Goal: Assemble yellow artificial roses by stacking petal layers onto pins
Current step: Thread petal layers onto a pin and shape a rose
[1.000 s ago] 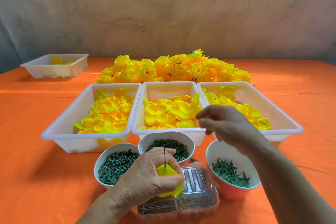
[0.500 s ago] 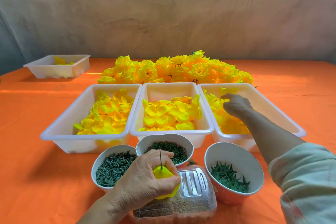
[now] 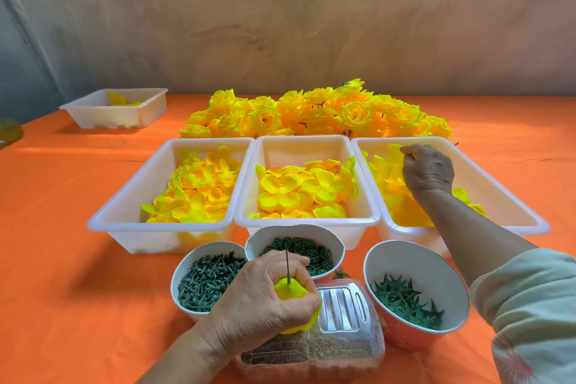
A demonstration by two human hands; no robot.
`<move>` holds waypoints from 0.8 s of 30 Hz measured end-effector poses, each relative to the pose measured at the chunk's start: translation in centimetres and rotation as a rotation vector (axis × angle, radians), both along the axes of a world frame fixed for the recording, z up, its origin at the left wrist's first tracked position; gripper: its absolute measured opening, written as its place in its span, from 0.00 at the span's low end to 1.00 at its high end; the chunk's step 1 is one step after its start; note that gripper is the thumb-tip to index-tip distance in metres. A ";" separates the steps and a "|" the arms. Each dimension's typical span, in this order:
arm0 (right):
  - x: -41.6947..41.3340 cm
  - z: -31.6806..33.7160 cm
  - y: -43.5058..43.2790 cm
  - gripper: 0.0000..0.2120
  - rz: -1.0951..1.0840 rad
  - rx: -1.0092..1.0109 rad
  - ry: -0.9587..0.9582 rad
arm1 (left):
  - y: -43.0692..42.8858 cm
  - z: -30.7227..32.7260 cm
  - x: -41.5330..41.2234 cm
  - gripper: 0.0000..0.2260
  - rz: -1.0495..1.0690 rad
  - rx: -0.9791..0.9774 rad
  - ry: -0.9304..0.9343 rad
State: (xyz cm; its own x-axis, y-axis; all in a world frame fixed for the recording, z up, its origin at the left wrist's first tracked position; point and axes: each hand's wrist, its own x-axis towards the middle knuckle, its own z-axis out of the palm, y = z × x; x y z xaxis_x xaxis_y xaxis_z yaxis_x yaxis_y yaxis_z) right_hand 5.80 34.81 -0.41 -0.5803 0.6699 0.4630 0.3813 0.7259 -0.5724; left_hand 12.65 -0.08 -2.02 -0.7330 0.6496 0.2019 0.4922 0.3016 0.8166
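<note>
The left hand (image 3: 265, 293) is closed around a yellow bud (image 3: 291, 290) on an upright pin (image 3: 287, 262) (near the bowls), while the right hand (image 3: 427, 170) pinches a petal (image 3: 393, 151) in the right tray (image 3: 498, 196), risking lifting several clinging layers together.

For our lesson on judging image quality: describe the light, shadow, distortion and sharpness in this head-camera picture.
Head view: sunlight falls in bright bands across the orange table, with the left tray casting a shadow leftward; wide-angle bending curves the table's far edge; the right hand in the right tray looks slightly soft, while the left hand and its pin are sharp.
</note>
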 end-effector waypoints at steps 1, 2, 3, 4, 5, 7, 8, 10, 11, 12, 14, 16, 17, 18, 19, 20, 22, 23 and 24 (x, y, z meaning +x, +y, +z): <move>0.2 0.2 -0.1 0.13 -0.007 0.009 0.060 | 0.0 0.0 0.0 0.03 0.003 -0.004 0.001; 0.4 0.4 -0.2 0.13 -0.007 0.019 0.101 | -0.1 -0.1 0.0 0.03 0.005 -0.007 0.002; 0.6 0.5 -0.3 0.12 -0.003 0.028 0.129 | -0.1 -0.1 -0.1 0.03 0.006 -0.008 0.000; 0.9 0.7 -0.4 0.11 0.005 0.026 0.157 | -0.1 -0.2 -0.1 0.03 0.006 -0.007 -0.002; 1.1 1.0 -0.5 0.11 0.015 -0.002 0.194 | -0.1 -0.2 -0.1 0.04 0.008 -0.006 -0.005; 1.7 1.9 -0.8 0.11 0.029 -0.144 0.288 | -0.2 -0.3 -0.1 0.04 0.017 -0.012 -0.012; 2.0 2.4 -0.9 0.12 0.028 -0.232 0.334 | -0.2 -0.4 -0.2 0.04 0.019 -0.015 -0.013; 2.4 3.4 -1.1 0.16 0.047 -0.404 0.410 | -0.2 -0.4 -0.3 0.04 0.017 -0.024 -0.016; 2.7 3.8 -1.4 0.16 0.084 -0.487 0.447 | -0.2 -0.5 -0.3 0.04 0.015 -0.028 -0.017; 3.0 4.2 -1.8 0.16 0.137 -0.565 0.490 | -0.2 -0.5 -0.4 0.05 0.016 -0.027 -0.017; 3.9 4.9 -3.1 0.11 0.262 -0.708 0.567 | -0.1 -0.4 -0.3 0.08 0.023 -0.021 -0.022; 4.9 5.7 -5.1 0.07 0.380 -0.808 0.601 | 0.0 -0.4 -0.3 0.09 0.027 -0.020 -0.027; 5.4 6.0 -6.1 0.07 0.432 -0.846 0.598 | 0.1 -0.4 -0.3 0.09 0.028 -0.022 -0.027; 6.0 6.3 -7.1 0.07 0.479 -0.876 0.573 | 0.1 -0.3 -0.2 0.09 0.029 -0.023 -0.028; 6.6 6.6 -8.1 0.07 0.518 -0.893 0.527 | 0.1 -0.3 -0.2 0.08 0.031 -0.026 -0.032; 7.2 6.8 -9.0 0.07 0.552 -0.898 0.474 | 0.1 -0.3 -0.1 0.08 0.032 -0.030 -0.037; 8.3 6.8 -11.0 0.06 0.615 -0.897 0.386 | 0.1 -0.3 0.1 0.06 0.035 -0.037 -0.040; 8.8 6.8 -11.9 0.06 0.644 -0.893 0.354 | 0.1 -0.3 0.2 0.06 0.038 -0.039 -0.042; 9.3 6.6 -12.8 0.07 0.668 -0.885 0.325 | 0.1 -0.2 0.2 0.05 0.042 -0.039 -0.045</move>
State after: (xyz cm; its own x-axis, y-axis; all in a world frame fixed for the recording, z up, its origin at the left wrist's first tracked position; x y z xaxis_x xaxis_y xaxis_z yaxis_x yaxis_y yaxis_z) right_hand 15.14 21.98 6.23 -0.8807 0.4390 0.1775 -0.1865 0.0232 -0.9822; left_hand 12.85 0.05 -2.24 -0.7675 0.6249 0.1432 0.4411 0.3527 0.8252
